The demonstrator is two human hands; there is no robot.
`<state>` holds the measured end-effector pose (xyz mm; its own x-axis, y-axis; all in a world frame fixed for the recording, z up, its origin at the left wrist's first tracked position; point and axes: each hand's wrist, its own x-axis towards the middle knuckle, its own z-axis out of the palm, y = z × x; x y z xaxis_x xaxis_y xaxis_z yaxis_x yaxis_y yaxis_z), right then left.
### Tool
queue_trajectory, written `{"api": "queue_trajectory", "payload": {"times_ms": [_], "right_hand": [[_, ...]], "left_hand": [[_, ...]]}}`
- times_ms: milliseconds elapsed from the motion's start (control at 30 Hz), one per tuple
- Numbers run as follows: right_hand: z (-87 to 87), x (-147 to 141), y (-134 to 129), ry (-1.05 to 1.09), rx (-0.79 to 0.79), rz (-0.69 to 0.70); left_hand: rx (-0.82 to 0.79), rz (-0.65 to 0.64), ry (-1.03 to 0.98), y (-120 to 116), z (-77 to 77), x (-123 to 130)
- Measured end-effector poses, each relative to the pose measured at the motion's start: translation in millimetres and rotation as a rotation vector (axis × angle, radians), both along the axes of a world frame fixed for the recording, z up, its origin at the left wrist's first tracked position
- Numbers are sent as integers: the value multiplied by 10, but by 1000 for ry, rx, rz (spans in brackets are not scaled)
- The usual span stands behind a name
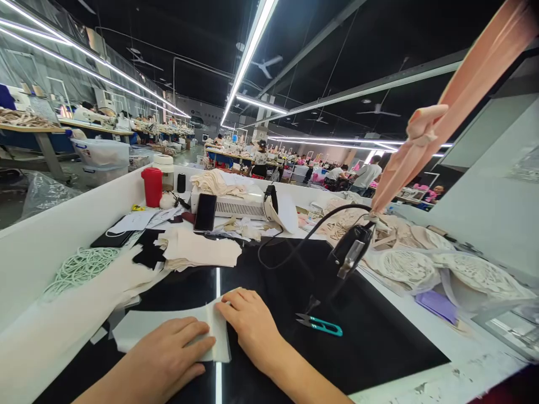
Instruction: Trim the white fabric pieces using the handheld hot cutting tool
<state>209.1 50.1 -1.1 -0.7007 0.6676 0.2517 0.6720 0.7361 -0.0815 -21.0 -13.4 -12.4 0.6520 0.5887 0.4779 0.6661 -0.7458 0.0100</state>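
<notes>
A pale white fabric piece (145, 328) lies on the glossy black work surface (379, 336) in front of me, with a narrow layered strip at its right end. My left hand (174, 350) rests flat on it, fingers apart, near that strip. At the strip's far corner, my right hand (255, 322) has its bent fingers together on the edge; its thumb is hidden. Teal-handled thread snips (322, 325) lie to the right of my right hand. Beyond both hands sits a stack of cream fabric pieces (202, 248). A long cream fabric length (76, 306) stretches along the left.
A black corded device (352, 249) hangs from a knotted peach band (421, 140) at right. Mint cord (86, 269) lies left. A phone (205, 212) leans against a white vented box (236, 206); a red cup (152, 186) stands nearby. Lace cups (404, 268) fill the right side.
</notes>
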Motion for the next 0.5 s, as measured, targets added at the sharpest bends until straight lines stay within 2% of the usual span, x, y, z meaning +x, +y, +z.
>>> {"api": "queue_trajectory", "payload": {"times_ms": [167, 267, 367, 500], "right_hand": [[-28, 68, 141, -17, 11, -123], [23, 107, 98, -2, 0, -120], [138, 91, -81, 112, -45, -34], [329, -30, -343, 451, -218, 202]], "left_hand": [[-16, 11, 53, -19, -7, -1], [-58, 15, 63, -39, 35, -6], [-46, -2, 18, -45, 49, 5], [-63, -22, -73, -25, 44, 41]]}}
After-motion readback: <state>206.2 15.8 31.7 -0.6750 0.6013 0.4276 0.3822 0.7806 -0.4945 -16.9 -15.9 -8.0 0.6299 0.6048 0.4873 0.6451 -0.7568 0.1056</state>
